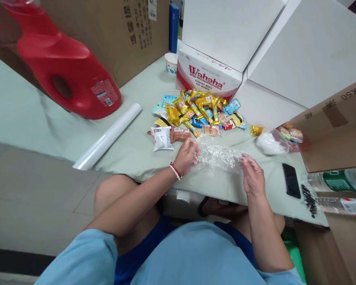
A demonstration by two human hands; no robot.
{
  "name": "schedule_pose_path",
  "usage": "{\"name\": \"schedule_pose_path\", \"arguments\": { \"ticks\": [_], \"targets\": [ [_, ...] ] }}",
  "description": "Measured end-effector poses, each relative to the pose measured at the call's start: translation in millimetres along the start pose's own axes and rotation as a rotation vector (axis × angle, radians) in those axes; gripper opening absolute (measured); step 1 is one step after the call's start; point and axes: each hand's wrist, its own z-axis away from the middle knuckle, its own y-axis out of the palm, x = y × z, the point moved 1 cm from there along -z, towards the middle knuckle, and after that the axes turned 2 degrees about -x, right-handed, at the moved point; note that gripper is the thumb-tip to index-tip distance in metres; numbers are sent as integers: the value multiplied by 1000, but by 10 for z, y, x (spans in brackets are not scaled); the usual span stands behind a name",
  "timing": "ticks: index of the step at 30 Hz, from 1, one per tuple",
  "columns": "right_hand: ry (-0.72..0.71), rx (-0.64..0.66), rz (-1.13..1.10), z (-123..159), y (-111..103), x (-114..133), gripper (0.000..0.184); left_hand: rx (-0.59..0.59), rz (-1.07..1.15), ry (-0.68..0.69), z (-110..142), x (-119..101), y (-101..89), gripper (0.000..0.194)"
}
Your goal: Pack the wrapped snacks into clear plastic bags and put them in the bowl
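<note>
A clear plastic bag (pixel 218 156) is stretched between my two hands above the front of the table. My left hand (pixel 187 155), with bracelets at the wrist, pinches its left end. The right end is gripped by the fingers of my right hand (pixel 252 172). The bag looks crinkled, and I see nothing in it. Just beyond it lies a heap of small wrapped snacks (pixel 207 103), mostly yellow with some blue and red. A white snack packet (pixel 162 138) and a brown packet (pixel 180 134) lie beside my left hand.
A white roll (pixel 108 136) and a red detergent jug (pixel 74 75) are on the left. Behind the snacks stand a Wahaha carton (pixel 207 73) and a paper cup (pixel 171 63). To the right are a bag of white stuff (pixel 271 142), a phone (pixel 291 180) and water bottles (pixel 341 181).
</note>
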Motion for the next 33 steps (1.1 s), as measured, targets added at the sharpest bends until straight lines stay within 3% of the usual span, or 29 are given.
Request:
{"name": "schedule_pose_path", "arguments": {
  "ticks": [2, 6, 9, 12, 14, 16, 18, 20, 23, 26, 28, 31, 33],
  "targets": [
    [-118, -16, -46, -30, -8, 85, 27, -40, -35, 27, -24, 40, -31, 38],
    [-73, 55, -115, -38, -54, 283, 23, 55, -134, 137, -93, 9, -59, 39],
    [-109, 81, -34, -64, -86, 401, 23, 151, -191, 334, -124, -207, -72, 38],
    [-264, 57, -12, -72, -122, 497, 20, 194, -214, 517, -74, -525, -118, 30],
    [-366, 77, 30, -42, -163, 526, 14, 310, -293, 551, -3, -704, -158, 31],
    [-412, 188, 149, 6, -220, 488, 9, 492, -413, 517, 60, -801, -195, 35],
    [-409, 349, 297, 55, -291, 360, 9, 668, -537, 461, 87, -800, -223, 34],
    [-389, 456, 381, 92, -372, 160, 17, 747, -615, 410, 65, -710, -240, 28],
    [-346, 493, 412, 126, -478, -168, 25, 611, -737, 363, -28, -483, -240, 29],
    [-334, 495, 455, 140, -535, -381, 27, 476, -1083, 371, -100, -256, -200, 36],
    [-347, 508, 491, 143, -559, -434, 28, 420, -1314, 372, -111, -147, -161, 33],
    [-389, 571, 547, 164, -637, -426, 25, 297, -1485, 354, -84, -71, -123, 24],
    [-395, 637, 583, 196, -755, -376, 25, 264, -1545, 330, -53, -67, -120, 41]
  ]
}}
